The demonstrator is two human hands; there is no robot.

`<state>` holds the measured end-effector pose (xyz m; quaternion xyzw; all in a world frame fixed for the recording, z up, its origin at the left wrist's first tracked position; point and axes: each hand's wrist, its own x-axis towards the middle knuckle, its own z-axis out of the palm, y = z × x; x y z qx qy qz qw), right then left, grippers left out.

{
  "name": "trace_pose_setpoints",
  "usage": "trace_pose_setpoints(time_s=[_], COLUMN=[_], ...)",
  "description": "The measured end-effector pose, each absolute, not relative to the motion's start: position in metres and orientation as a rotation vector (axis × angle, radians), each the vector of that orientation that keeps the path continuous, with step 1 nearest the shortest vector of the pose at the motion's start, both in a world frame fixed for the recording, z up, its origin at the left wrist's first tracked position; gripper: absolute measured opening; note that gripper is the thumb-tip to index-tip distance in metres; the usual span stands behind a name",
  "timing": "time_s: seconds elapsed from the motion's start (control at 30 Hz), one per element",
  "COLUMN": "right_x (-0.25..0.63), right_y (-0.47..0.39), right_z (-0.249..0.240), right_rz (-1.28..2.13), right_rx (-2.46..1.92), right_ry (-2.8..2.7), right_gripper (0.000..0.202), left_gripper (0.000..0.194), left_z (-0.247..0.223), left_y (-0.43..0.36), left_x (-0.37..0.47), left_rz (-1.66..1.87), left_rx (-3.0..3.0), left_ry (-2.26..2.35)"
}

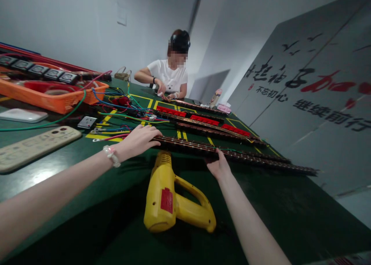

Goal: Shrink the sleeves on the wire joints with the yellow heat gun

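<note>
My left hand (pixel 141 140) is closed over the left end of a long dark strip (pixel 191 144) with copper-coloured lines along it. Farther along the same strip, my right hand (pixel 219 165) grips it from the near side, thumb on top and fingers hidden underneath. Wires with metal ring lugs (pixel 100 131) lie beside my left hand, in red, yellow, blue and green. A yellow heat gun (pixel 162 195) lies on the table between my forearms, its nozzle pointing at the strip.
Beyond the strip are similar strips with red blocks (pixel 204 120). An orange basket (pixel 58 102) with parts, a white phone-like slab (pixel 23 115) and a beige power strip (pixel 37 147) are at left. Across the green table (pixel 275 207) a person (pixel 171 73) handles another strip.
</note>
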<state>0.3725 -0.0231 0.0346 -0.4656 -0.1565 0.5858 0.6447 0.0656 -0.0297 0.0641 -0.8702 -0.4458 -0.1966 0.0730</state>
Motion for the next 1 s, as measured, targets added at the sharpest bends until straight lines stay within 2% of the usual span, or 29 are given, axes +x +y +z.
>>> trace_pose_setpoints(time_s=[0.23, 0.33, 0.4, 0.5, 0.57, 0.87, 1.0], right_x=[0.374, 0.38, 0.386, 0.397, 0.404, 0.4, 0.404], right_y=[-0.033, -0.047, -0.053, -0.052, -0.046, -0.011, -0.006], right_z=[0.028, 0.024, 0.018, 0.008, 0.003, -0.004, -0.011], right_rz=[1.435, 1.343, 1.129, 0.754, 0.619, 0.48, 0.396], right_rx=[-1.258, -1.37, -1.536, -1.743, -1.834, -2.2, -2.29], right_ry=[-0.416, -0.563, -0.744, -0.869, -0.888, -1.176, -1.27], right_gripper=[0.012, 0.015, 0.028, 0.06, 0.076, 0.093, 0.091], left_gripper=[0.036, 0.037, 0.036, 0.034, 0.033, 0.036, 0.035], left_z=[0.048, 0.047, 0.043, 0.032, 0.024, 0.008, 0.006], left_y=[0.01, 0.024, 0.036, 0.051, 0.056, 0.05, 0.045], left_x=[0.053, 0.051, 0.051, 0.051, 0.051, 0.048, 0.05], left_rz=[-0.541, -0.53, -0.537, -0.521, -0.52, -0.544, -0.484], left_rx=[-2.786, -2.807, -2.818, -2.858, -2.866, -2.686, -2.61], left_ry=[-1.329, -1.317, -1.309, -1.298, -1.32, -1.315, -1.304])
